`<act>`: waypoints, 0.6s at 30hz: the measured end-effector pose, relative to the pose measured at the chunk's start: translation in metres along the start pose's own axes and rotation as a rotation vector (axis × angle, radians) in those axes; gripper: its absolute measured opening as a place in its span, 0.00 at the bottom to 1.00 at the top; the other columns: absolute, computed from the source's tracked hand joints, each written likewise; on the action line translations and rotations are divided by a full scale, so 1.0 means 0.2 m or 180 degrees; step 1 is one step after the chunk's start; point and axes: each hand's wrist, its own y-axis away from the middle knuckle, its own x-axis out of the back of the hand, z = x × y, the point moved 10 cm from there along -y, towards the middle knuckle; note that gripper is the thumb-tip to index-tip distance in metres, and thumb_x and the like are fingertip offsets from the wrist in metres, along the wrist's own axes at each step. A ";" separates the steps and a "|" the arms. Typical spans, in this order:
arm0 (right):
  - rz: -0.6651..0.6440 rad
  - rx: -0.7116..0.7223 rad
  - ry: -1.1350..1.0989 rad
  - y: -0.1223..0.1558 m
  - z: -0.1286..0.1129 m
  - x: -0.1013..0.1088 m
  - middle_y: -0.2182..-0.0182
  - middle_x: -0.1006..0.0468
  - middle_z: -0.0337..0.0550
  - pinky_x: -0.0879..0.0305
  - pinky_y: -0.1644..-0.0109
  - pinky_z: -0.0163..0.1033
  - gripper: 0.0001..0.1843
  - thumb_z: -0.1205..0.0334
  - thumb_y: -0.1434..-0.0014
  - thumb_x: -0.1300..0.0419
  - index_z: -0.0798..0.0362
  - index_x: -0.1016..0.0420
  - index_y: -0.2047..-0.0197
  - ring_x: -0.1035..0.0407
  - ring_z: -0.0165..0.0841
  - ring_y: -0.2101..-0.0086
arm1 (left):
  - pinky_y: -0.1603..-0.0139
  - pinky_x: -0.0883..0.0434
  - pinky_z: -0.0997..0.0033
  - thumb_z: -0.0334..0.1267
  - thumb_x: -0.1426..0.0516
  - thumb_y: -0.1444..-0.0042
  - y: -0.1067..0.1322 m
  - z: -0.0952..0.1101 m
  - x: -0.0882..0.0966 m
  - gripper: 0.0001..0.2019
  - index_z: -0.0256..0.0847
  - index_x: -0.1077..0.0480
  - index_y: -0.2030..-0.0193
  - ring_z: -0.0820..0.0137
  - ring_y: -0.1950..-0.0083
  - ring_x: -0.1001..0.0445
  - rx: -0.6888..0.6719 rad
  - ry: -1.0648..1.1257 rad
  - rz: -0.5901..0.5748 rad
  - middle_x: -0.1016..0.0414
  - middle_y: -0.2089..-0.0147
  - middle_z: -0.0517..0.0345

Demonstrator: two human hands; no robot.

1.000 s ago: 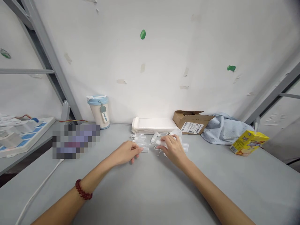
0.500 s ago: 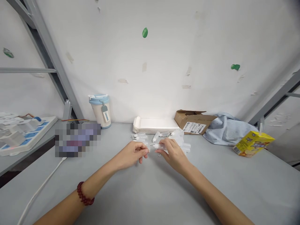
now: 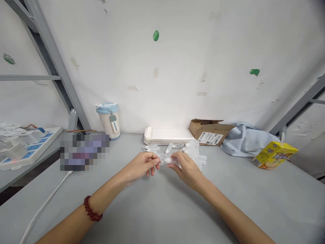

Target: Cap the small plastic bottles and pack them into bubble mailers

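Note:
My left hand [image 3: 141, 165] pinches a small clear plastic cap, its fingers closed, just above the grey table [image 3: 157, 210]. My right hand [image 3: 186, 166] grips a small clear plastic tube with a white tip [image 3: 170, 160], pointed toward the left hand. The two pieces meet between my fingertips. Behind my hands lies a loose pile of several similar clear tubes and caps [image 3: 196, 152], with a few more [image 3: 151, 148] to the left.
A stack of flat white trays [image 3: 169, 135] sits by the wall, with a blue-lidded cup [image 3: 108, 120] to its left. A cardboard box [image 3: 209, 131], a pale blue cloth [image 3: 247, 139] and a yellow drink carton [image 3: 274, 154] lie right. A white cable [image 3: 43, 206] runs left.
Both hands lifted pieces from the pile and drew together; the left hand's cap now meets the tip of the tube in the right hand.

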 end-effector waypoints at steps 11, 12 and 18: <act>-0.0080 0.0031 -0.0187 0.00 -0.01 -0.01 0.70 0.31 0.45 0.36 0.70 0.36 0.09 0.58 0.39 0.49 0.54 0.41 0.60 0.36 0.32 0.71 | 0.74 0.38 0.76 0.47 0.49 0.46 0.00 0.01 -0.01 0.14 0.37 0.34 0.69 0.76 0.73 0.34 -0.0041 0.0027 -0.0031 0.30 0.69 0.58; -0.0103 0.0026 -0.0206 0.00 -0.01 -0.01 0.70 0.31 0.45 0.36 0.70 0.36 0.09 0.58 0.39 0.49 0.54 0.41 0.60 0.36 0.32 0.71 | 0.74 0.39 0.76 0.47 0.49 0.46 0.00 0.01 -0.01 0.14 0.37 0.34 0.68 0.76 0.74 0.35 -0.0051 0.0027 -0.0029 0.30 0.69 0.59; -0.0162 0.0032 -0.0256 0.00 -0.01 -0.01 0.70 0.31 0.44 0.37 0.70 0.36 0.08 0.58 0.39 0.49 0.53 0.42 0.60 0.36 0.32 0.71 | 0.74 0.39 0.76 0.46 0.49 0.45 0.00 0.02 -0.01 0.13 0.37 0.34 0.70 0.76 0.74 0.35 -0.0040 -0.0013 -0.0067 0.31 0.70 0.60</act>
